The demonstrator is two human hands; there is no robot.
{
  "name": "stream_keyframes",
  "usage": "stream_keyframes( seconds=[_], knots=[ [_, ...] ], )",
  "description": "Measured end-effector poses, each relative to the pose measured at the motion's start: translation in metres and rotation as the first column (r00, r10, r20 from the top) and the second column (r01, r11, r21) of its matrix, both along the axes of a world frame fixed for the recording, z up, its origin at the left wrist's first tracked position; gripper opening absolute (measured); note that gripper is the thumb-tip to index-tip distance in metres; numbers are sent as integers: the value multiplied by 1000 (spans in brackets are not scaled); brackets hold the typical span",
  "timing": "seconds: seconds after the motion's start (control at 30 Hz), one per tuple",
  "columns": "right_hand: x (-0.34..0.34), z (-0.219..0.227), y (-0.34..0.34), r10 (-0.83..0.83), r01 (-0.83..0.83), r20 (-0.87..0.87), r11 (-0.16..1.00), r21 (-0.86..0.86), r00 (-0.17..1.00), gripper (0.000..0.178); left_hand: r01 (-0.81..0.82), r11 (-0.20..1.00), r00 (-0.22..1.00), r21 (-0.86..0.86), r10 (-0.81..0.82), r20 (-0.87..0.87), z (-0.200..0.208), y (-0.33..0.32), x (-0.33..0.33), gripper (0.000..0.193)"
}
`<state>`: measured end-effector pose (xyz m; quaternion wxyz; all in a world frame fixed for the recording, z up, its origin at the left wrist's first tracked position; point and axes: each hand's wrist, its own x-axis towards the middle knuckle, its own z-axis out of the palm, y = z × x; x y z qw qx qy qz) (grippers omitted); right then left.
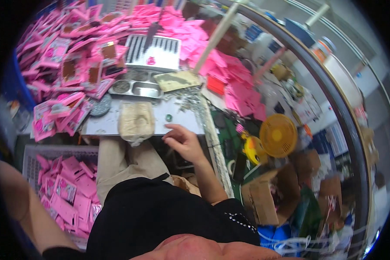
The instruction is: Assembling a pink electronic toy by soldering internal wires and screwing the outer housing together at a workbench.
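My right hand point(182, 142) hovers at the front edge of the white work table point(104, 123), holding nothing, its fingers loosely bent and apart. Just beyond its fingertips lies a small round green object point(168, 117). Left of the hand, a block wrapped in cream-coloured tape point(136, 119) overhangs the table's edge. My left arm point(28, 208) reaches out to the left over the crate, and its hand is cut off by the picture's dark rim. Behind the block sits a metal tray point(145, 92) with compartments, some holding small bits.
Pink mirrored cases point(71, 71) are heaped at the back left. A white crate point(30, 151) of pink cases stands at my left. A white rack point(171, 54) with dark slots is at the back. At right are a yellow basket point(278, 135) and a cardboard box point(260, 199).
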<state>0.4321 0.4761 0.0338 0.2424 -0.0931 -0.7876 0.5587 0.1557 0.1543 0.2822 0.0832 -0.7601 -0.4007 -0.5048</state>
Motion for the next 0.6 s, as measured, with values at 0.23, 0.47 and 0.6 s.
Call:
stream_keyframes(
  seconds=[0.23,0.47,0.6],
  knots=[
    [37,-34,-41,-32,34,69,999,-33,997,33,117,957,981,-265,-154,-120,-28,103,67,49],
    [47,-74,-49,35,-11,302,997,-79,953,34,215,911,963,-350,-258,-79,-60,134,64,41],
    [64,-103,-43,-97,63,457,994,89,884,34,328,877,936,-350,-351,-2,-71,139,55,36]
  ],
)
